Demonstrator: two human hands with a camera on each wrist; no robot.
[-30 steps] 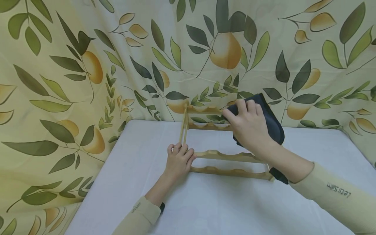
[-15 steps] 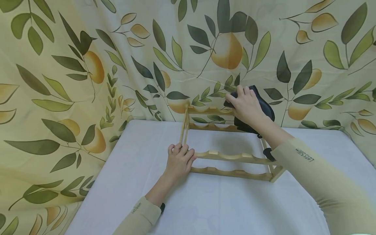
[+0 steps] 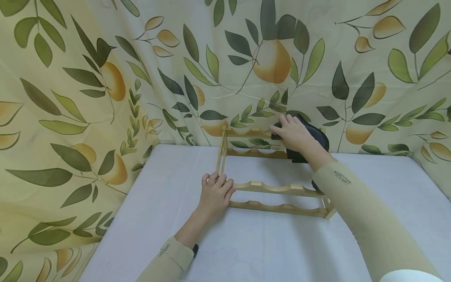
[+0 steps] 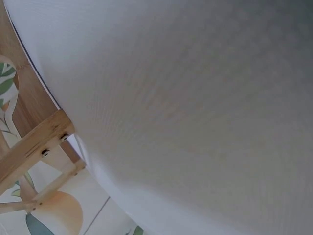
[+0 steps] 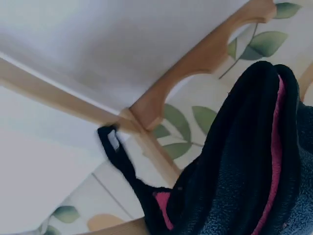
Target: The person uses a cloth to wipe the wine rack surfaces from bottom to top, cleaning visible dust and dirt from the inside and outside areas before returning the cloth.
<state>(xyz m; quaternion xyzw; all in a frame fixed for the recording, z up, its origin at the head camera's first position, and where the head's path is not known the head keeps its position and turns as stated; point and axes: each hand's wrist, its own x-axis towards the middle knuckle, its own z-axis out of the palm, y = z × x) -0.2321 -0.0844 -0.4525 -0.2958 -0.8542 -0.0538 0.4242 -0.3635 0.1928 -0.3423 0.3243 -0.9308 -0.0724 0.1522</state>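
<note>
A light wooden rack [image 3: 267,188] with scalloped rails stands on the table, its upper and lower rails joined by side bars. My left hand [image 3: 215,194] holds its near left corner, fingers curled over the wood. At the far right of the rack, my right hand [image 3: 294,133] grips a dark navy padded fabric item [image 3: 317,137] by its left end. In the right wrist view this item [image 5: 230,161] looks folded, with pink along its edges and a black strap loop [image 5: 115,147] hanging toward a side bar; I cannot tell its kind. It overlaps the far rails in the head view.
A white cloth covers the table [image 3: 169,164]. Behind and to the left hangs a curtain [image 3: 197,47] printed with leaves and orange fruit. In the left wrist view, part of the rack's frame [image 4: 34,147] shows screw heads.
My right hand has carried the dark fabric item away from me and then lowered it at the rack's far right. My left hand stays on the near left corner.
</note>
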